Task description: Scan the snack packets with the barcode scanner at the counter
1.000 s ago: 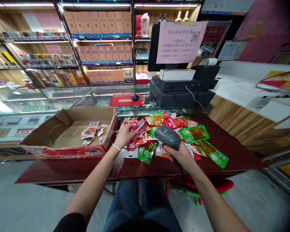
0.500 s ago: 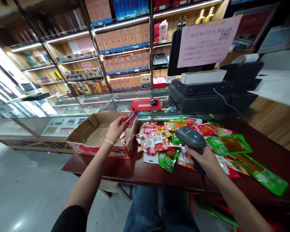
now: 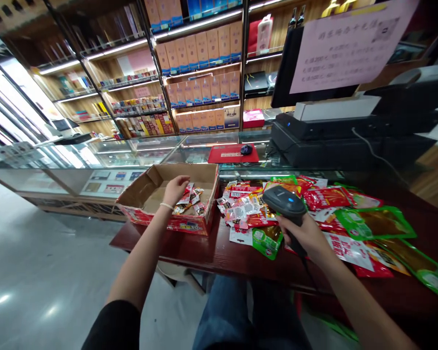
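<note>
Boxed packets (image 3: pixel 196 196) lie beside the left hand (image 3: pixel 176 190).

Looks like a shop: lit wall shelves (image 3: pixel 200 22) with rows of matching boxes (image 3: pixel 208 46), glass display cases (image 3: pixel 138 145), a pink price sheet (image 3: pixel 346 54) on a monitor (image 3: pixel 287 65), plus a handheld barcode scanner (image 3: pixel 283 200) above a pile of snack packets (image 3: pixel 328 198).

Left arm (image 3: pixel 141 265) stretched forward, left grip (image 3: pixel 175 191) loosely bent; right grip (image 3: pixel 307 236) curled tight, right forearm (image 3: pixel 361 301) slanting inward.
</note>
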The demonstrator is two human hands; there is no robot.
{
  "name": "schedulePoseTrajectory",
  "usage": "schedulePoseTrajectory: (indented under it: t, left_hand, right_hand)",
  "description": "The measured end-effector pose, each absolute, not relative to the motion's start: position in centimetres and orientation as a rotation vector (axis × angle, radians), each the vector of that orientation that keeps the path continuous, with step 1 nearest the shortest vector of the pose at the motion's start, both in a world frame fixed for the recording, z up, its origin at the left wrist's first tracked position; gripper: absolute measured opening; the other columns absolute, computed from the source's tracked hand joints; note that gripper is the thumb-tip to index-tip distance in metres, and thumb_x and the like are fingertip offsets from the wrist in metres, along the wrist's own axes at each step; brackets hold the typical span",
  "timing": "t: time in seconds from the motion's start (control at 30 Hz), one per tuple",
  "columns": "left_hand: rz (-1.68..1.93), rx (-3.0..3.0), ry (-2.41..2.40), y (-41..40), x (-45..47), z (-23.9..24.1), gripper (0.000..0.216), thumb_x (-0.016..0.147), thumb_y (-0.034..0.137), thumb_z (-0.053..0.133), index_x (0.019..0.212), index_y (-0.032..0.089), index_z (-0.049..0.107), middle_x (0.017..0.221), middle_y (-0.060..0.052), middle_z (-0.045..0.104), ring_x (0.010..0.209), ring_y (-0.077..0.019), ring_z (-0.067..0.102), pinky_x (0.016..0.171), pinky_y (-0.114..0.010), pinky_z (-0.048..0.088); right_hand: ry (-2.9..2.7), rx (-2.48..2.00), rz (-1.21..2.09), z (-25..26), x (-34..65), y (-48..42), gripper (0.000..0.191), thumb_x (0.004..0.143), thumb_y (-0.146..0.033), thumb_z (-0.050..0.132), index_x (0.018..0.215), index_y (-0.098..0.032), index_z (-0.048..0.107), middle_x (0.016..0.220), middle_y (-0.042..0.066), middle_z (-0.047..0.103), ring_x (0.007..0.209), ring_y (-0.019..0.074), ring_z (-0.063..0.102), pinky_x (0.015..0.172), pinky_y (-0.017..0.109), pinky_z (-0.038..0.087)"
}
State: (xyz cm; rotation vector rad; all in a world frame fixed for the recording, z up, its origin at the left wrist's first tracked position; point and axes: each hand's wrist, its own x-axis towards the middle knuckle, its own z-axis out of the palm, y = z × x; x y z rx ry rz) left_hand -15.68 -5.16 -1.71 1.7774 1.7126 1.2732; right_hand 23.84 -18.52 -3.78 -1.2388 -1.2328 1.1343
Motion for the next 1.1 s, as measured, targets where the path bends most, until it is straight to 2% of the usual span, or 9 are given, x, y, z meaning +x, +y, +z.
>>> schedulePoseTrajectory:
  t: [0.17,0.4,0.6,0.77,0.83,0.93,1.1]
  left_hand:
    - [1.425,1.908,1.72,-7.2,-12.8,0.2,0.029,0.088,0.033,0.057,0.108,0.017,0.071,0.104,-0.008,0.075,0.094,-0.02,0.069,0.092,-0.033,0.052]
    - [1.347,2.225,1.379,-11.2,-4.0,1.8,0.026,0.093,0.031,0.054,0.112,0.02,0.067,0.112,-0.008,0.07,0.099,-0.0188,0.065,0.088,-0.03,0.054]
    - [1.146,2.273,1.1,-13.3,3.2,-1.9,0.022,0.094,0.031,0.054,0.11,0.022,0.065,0.107,-0.008,0.068,0.1,-0.0219,0.063,0.091,-0.036,0.051]
    - [1.026,2.259,1.161,-15.8,7.9,-7.4,0.019,0.09,0.033,0.062,0.104,0.021,0.063,0.101,-0.009,0.063,0.097,-0.0254,0.061,0.089,-0.039,0.049]
    - [0.978,2.299,1.201,-16.8,9.1,-9.6,0.024,0.088,0.034,0.065,0.107,0.02,0.062,0.102,-0.011,0.062,0.1,-0.0275,0.059,0.09,-0.041,0.048]
    - [0.91,2.395,1.24,-17.8,10.1,-12.1,0.042,0.085,0.037,0.068,0.121,0.018,0.06,0.113,-0.015,0.059,0.108,-0.0315,0.056,0.094,-0.045,0.047]
    - [0.86,2.451,1.333,-18.3,10.3,-13.4,0.067,0.078,0.049,0.073,0.136,0.021,0.054,0.125,-0.017,0.055,0.118,-0.0354,0.053,0.1,-0.049,0.042]
  right_hand:
    - [-1.234,-1.238,1.157,-3.2,24.2,-18.4,0.044,0.07,-0.057,0.079,0.081,-0.024,0.052,0.043,-0.007,0.05,0.033,0.0123,0.044,0.035,0.026,0.037]
    - [-1.186,-1.255,1.114,-3.1,26.0,-19.4,0.039,0.075,-0.049,0.077,0.085,-0.025,0.049,0.049,-0.007,0.053,0.035,0.011,0.045,0.037,0.025,0.037]
    - [-1.067,-1.31,1.079,-3.6,28.2,-20.7,0.043,0.071,-0.052,0.08,0.084,-0.025,0.048,0.05,-0.007,0.053,0.037,0.011,0.045,0.036,0.024,0.037]
    - [-1.007,-1.33,1.051,-4.5,30.3,-22.5,0.04,0.073,-0.052,0.078,0.082,-0.025,0.051,0.053,-0.006,0.054,0.038,0.0111,0.046,0.037,0.025,0.039]
    - [-1.006,-1.327,1.035,-4.8,30.8,-23.2,0.038,0.075,-0.051,0.078,0.08,-0.024,0.052,0.053,-0.007,0.053,0.037,0.0105,0.045,0.037,0.025,0.038]
    - [-1.005,-1.317,1.019,-5.2,31.4,-24.1,0.035,0.077,-0.048,0.076,0.08,-0.023,0.052,0.055,-0.007,0.053,0.037,0.0096,0.045,0.037,0.024,0.037]
    - [-0.965,-1.283,1.048,-5.6,31.5,-25.1,0.036,0.076,-0.045,0.077,0.084,-0.023,0.05,0.055,-0.008,0.053,0.036,0.0092,0.046,0.037,0.023,0.038]
